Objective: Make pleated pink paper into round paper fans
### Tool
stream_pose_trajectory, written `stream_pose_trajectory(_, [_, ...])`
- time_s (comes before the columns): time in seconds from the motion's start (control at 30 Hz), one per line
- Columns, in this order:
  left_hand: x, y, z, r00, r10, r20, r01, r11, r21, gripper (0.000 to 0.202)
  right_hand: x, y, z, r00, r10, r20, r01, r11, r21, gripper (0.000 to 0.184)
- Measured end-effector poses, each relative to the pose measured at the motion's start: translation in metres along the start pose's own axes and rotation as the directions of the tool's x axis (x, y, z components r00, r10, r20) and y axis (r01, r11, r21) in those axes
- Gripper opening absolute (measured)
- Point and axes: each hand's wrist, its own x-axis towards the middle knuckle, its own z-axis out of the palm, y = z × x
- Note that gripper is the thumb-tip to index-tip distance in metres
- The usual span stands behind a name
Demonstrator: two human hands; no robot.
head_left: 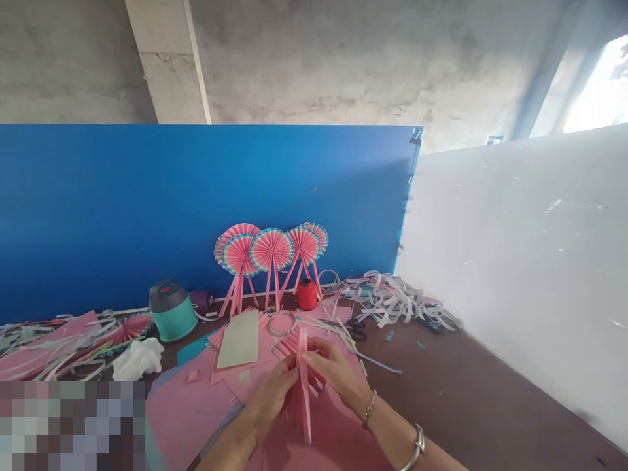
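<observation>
Between my hands stands a pink pleated paper, its folds pressed narrow and its long edge facing me. My left hand grips it from the left, fingers closed on the folds. From the right, my right hand pinches it near the top with thumb and fingers. More pink pleated paper shows just behind the hands, partly hidden. Underneath lie pink paper sheets, with a pale green sheet on top to the left. A clear tape roll rests just beyond the hands.
Several round pink paper fans lean on the blue partition. A red thread spool, black-handled scissors and a heap of white paper strips lie nearby. Left are a teal container, crumpled white tissue and coloured strips.
</observation>
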Motion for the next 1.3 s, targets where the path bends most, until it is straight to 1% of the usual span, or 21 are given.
stream_pose_trajectory(0.1, [0.001, -0.005, -0.001, 1.0, 0.018, -0.012, -0.018, 1.0, -0.003, 0.035, 0.0, -0.002, 0.003, 0.998, 0.066, -0.004, -0.066, 0.998, 0.016, 0.012])
stream_pose_trajectory(0.2, [0.004, -0.011, -0.003, 0.999, 0.046, 0.023, -0.045, 0.999, -0.011, 0.034, -0.002, -0.002, 0.004, 0.996, 0.09, 0.018, -0.09, 0.996, 0.005, 0.016])
stream_pose_trajectory(0.3, [0.007, -0.015, -0.005, 0.995, 0.081, 0.06, -0.084, 0.995, 0.054, 0.03, -0.002, -0.001, 0.003, 0.992, 0.115, 0.047, -0.116, 0.993, 0.011, 0.019])
stream_pose_trajectory(0.37, [0.01, -0.017, -0.006, 0.994, 0.085, 0.065, -0.091, 0.991, 0.097, 0.027, -0.002, 0.0, 0.003, 0.994, 0.102, 0.028, -0.103, 0.995, 0.013, 0.022])
stream_pose_trajectory(0.47, [0.011, -0.018, -0.009, 0.996, 0.046, 0.073, -0.055, 0.991, 0.123, 0.027, -0.001, 0.001, 0.001, 0.997, 0.068, -0.043, -0.066, 0.996, 0.052, 0.027])
stream_pose_trajectory(0.53, [0.009, -0.016, -0.009, 0.994, 0.023, 0.109, -0.037, 0.991, 0.125, 0.033, 0.0, 0.002, -0.001, 0.994, 0.077, -0.073, -0.069, 0.992, 0.108, 0.029])
stream_pose_trajectory(0.67, [0.004, -0.016, -0.01, 0.984, -0.021, 0.178, -0.002, 0.992, 0.129, 0.057, 0.002, 0.006, -0.006, 0.994, 0.088, -0.064, -0.074, 0.98, 0.186, 0.029])
stream_pose_trajectory(0.73, [0.003, -0.02, -0.011, 0.976, -0.024, 0.216, 0.001, 0.994, 0.107, 0.063, 0.003, 0.007, -0.007, 0.994, 0.079, -0.076, -0.063, 0.979, 0.193, 0.029])
stream_pose_trajectory(0.83, [0.003, -0.027, -0.015, 0.96, -0.026, 0.279, 0.01, 0.998, 0.059, 0.069, 0.004, 0.006, -0.008, 0.989, 0.067, -0.131, -0.042, 0.982, 0.183, 0.028])
stream_pose_trajectory(0.93, [0.001, -0.027, -0.014, 0.948, -0.044, 0.315, 0.033, 0.999, 0.04, 0.075, 0.005, 0.003, -0.008, 0.987, 0.053, -0.154, -0.023, 0.981, 0.191, 0.026])
stream_pose_trajectory(1.03, [-0.002, -0.022, -0.011, 0.953, -0.065, 0.297, 0.057, 0.998, 0.034, 0.071, 0.006, 0.002, -0.01, 0.983, 0.056, -0.174, -0.019, 0.978, 0.207, 0.025])
stream_pose_trajectory(1.17, [-0.002, -0.018, -0.009, 0.958, -0.136, 0.251, 0.127, 0.99, 0.054, 0.052, 0.01, 0.004, -0.017, 0.972, 0.015, -0.233, 0.029, 0.982, 0.188, 0.025])
stream_pose_trajectory(1.23, [-0.002, -0.018, -0.01, 0.958, -0.142, 0.25, 0.134, 0.99, 0.049, 0.047, 0.013, 0.006, -0.021, 0.969, -0.01, -0.247, 0.056, 0.983, 0.177, 0.026])
stream_pose_trajectory(1.3, [-0.001, -0.018, -0.01, 0.954, -0.132, 0.268, 0.123, 0.991, 0.05, 0.044, 0.014, 0.008, -0.023, 0.968, -0.003, -0.25, 0.054, 0.979, 0.198, 0.026])
